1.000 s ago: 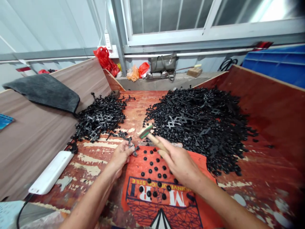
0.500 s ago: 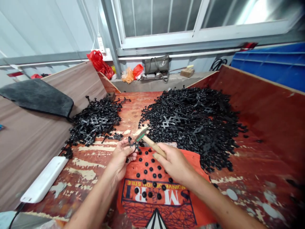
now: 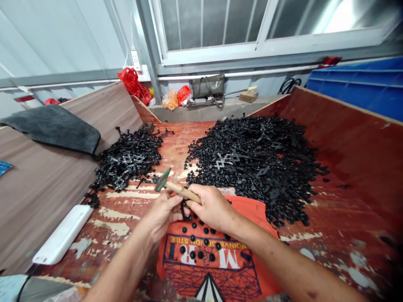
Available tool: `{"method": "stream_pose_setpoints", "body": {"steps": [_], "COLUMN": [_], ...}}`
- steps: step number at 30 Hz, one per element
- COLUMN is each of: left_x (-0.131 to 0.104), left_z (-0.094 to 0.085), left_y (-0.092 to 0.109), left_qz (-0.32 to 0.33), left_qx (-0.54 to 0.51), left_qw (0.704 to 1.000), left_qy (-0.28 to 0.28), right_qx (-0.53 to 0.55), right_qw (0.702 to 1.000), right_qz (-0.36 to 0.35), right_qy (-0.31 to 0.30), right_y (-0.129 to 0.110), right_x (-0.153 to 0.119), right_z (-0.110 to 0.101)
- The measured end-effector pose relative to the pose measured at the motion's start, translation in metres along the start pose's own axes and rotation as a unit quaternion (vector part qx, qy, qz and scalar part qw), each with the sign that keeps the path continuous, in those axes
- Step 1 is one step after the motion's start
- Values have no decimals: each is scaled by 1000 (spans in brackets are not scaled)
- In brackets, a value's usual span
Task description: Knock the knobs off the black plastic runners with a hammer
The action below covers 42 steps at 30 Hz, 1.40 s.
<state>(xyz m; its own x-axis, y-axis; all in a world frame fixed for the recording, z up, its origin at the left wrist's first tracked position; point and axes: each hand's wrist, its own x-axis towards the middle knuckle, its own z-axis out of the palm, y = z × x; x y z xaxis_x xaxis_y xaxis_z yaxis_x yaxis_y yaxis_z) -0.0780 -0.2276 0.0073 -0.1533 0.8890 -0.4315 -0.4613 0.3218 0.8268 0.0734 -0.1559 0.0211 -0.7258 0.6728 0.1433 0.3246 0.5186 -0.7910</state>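
My right hand point(image 3: 211, 206) is closed round the wooden handle of a small hammer point(image 3: 179, 188), whose green-marked head points up and left. Close against it, my left hand point(image 3: 166, 209) pinches a black linked part point(image 3: 184, 209), mostly hidden by the fingers. The fingertips of both hands meet at this part. Below them lies a red printed cloth point(image 3: 220, 277) with several black round knobs point(image 3: 200, 254) set out on it. Some knobs are covered by my right hand.
A large heap of black parts point(image 3: 258, 155) lies to the right, a smaller heap of black linked parts point(image 3: 126, 159) to the left. A white power strip point(image 3: 63, 235) rests at the left. Wooden boards point(image 3: 352, 147) wall the worn red table.
The hammer has swung left, its head now above my left hand. My right hand has moved left to meet my left hand, and the black part is turned downward.
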Motion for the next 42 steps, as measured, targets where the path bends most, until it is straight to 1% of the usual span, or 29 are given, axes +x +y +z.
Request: {"method": "stream_pose_setpoints", "body": {"steps": [2, 3, 4, 5, 6, 7, 9, 10, 11, 12, 13, 14, 16, 17, 18, 19, 22, 24, 26, 29, 31, 32, 34, 36, 39, 42], "left_x": [5, 6, 7, 6, 4, 1, -8, -13, -17, -21, -23, -24, -23, -21, -19, -17, -13, -12, -13, -15, -15, -14, -10, -5, 4, 15], "left_z": [-4, -6, -9, -13, -17, -20, -25, -26, -26, -26, -25, -23, -22, -22, -22, -22, -21, -18, -13, -9, -9, -10, -12, -15, -20, -26], "left_y": [1, 3, 5, 8, 13, 19, 32, 37, 41, 43, 42, 39, 27, 20, 13, 6, -5, -6, -4, -1, -1, -1, 0, 2, 5, 1], "left_qz": [23, 44, 69, 98, 130, 163, 209, 222, 231, 238, 241, 244, 237, 228, 217, 205, 186, 190, 180, 116, 84, 79, 87, 92, 93, 115], "left_qx": [17, 51, 107, 187, 283, 382, 548, 602, 635, 648, 644, 621, 542, 501, 468, 446, 411, 372, 315, 245, 212, 200, 192, 210, 259, 315], "left_qw": [1000, 998, 992, 976, 947, 903, 790, 742, 713, 706, 718, 743, 804, 830, 851, 867, 892, 908, 932, 962, 974, 977, 977, 973, 961, 942], "left_qy": [8, 14, 25, 44, 73, 110, 180, 196, 188, 157, 109, 51, -56, -85, -94, -90, -35, -17, -17, -22, -9, 2, 26, 34, 22, 6], "right_qx": [0, 0, 1, 3, 6, 10, 20, 27, 35, 42, 48, 53, 55, 53, 49, 44, 27, 20, 18, 24, 29, 31, 29, 23, 12, 10], "right_qw": [1000, 1000, 1000, 1000, 1000, 1000, 1000, 1000, 999, 999, 999, 998, 998, 998, 999, 999, 999, 1000, 1000, 1000, 999, 999, 999, 999, 998, 994], "right_qz": [-1, 0, 2, 4, 5, 7, 6, 3, -1, -6, -11, -15, -17, -16, -13, -10, -9, -12, -12, -11, -12, -12, -3, 13, 46, 82], "right_qy": [2, 5, 8, 10, 13, 15, 12, 6, 0, -5, -8, -7, 0, 4, 6, 9, 14, 17, 17, 16, 13, 12, 17, 28, 50, 70], "right_y": [2, 3, 5, 7, 9, 10, 10, 9, 7, 5, 3, 2, 1, 1, 2, 4, 8, 9, 8, 5, 3, 2, 1, 3, 16, 38], "right_x": [-1, -1, -2, -2, -2, -3, -3, -2, -2, -2, -1, -1, -2, -2, -3, -4, -6, -6, -6, -5, -5, -5, -8, -15, -32, -57], "right_z": [3, 4, 5, 5, 5, 5, 2, 1, 0, 0, 0, 1, 5, 7, 8, 10, 13, 13, 13, 13, 12, 10, 4, -5, -21, -33]}}
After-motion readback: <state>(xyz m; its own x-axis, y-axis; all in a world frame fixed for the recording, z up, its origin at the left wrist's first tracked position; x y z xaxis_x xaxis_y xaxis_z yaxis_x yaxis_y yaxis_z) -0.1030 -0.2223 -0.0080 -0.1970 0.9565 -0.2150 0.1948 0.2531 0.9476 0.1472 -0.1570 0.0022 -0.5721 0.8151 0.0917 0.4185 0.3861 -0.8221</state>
